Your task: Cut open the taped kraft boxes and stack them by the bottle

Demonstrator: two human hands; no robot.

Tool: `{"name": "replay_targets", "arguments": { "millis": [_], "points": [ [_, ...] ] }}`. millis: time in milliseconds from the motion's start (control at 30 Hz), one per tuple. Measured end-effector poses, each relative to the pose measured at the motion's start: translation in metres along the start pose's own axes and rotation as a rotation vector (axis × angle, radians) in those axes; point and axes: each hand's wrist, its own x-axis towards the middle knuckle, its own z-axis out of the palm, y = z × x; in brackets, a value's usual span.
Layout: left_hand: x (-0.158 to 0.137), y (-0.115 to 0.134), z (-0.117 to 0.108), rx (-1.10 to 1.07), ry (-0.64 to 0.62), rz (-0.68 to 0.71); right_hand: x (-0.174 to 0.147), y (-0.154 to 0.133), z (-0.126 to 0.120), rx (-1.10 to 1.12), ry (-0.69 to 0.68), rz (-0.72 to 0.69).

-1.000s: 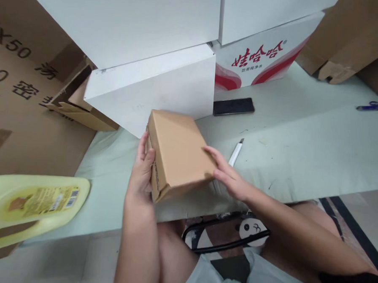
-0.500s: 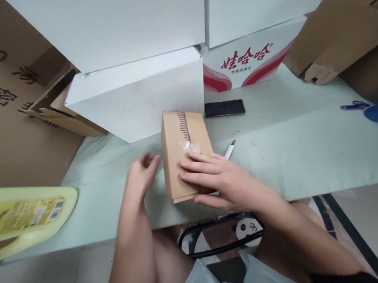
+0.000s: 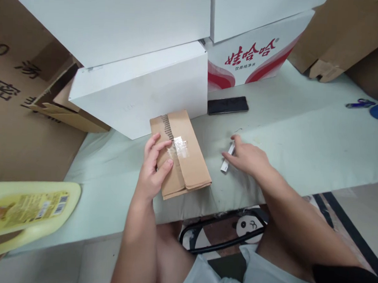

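On the brown box (image 3: pixel 192 160), the left hand (image 3: pixel 151 171) rests, fingers spread.

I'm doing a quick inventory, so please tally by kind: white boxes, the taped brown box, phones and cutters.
White boxes, red-printed one included: 4
Taped brown box: 1
Phone: 1
White cutter: 1
Total: 7

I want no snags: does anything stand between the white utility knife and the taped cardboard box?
Nothing visible: the right hand is at the white utility knife, and only tablecloth shows between it and the taped cardboard box.
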Motion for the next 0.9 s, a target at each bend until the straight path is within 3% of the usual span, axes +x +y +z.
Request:
{"name": "replay_targets", "arguments": {
  "millis": [133,233,400,467,700,900],
  "points": [
    [-0.001,-0.003,0.010,-0.010,0.008,0.033,0.009,-0.001,0.008,0.128,-0.029,-0.097],
    [-0.003,-0.003,0.018,-0.055,0.031,0.071,0.007,-0.002,-0.003,0.322,0.021,-0.164],
    [-0.007,0.012,0.022,0.034,-0.007,0.153,-0.009,0.001,-0.025,1.091,0.190,-0.504],
    [-0.010,0.026,0.024,0.119,-0.038,0.151,-0.018,-0.003,-0.028,1.254,0.246,-0.556],
    [-0.032,0.078,0.057,0.283,-0.041,0.141,-0.054,-0.029,-0.040,1.324,0.106,-0.377],
    [-0.037,0.090,0.070,0.315,-0.054,0.125,-0.063,-0.027,-0.043,1.221,0.041,-0.331]
  ]
}}
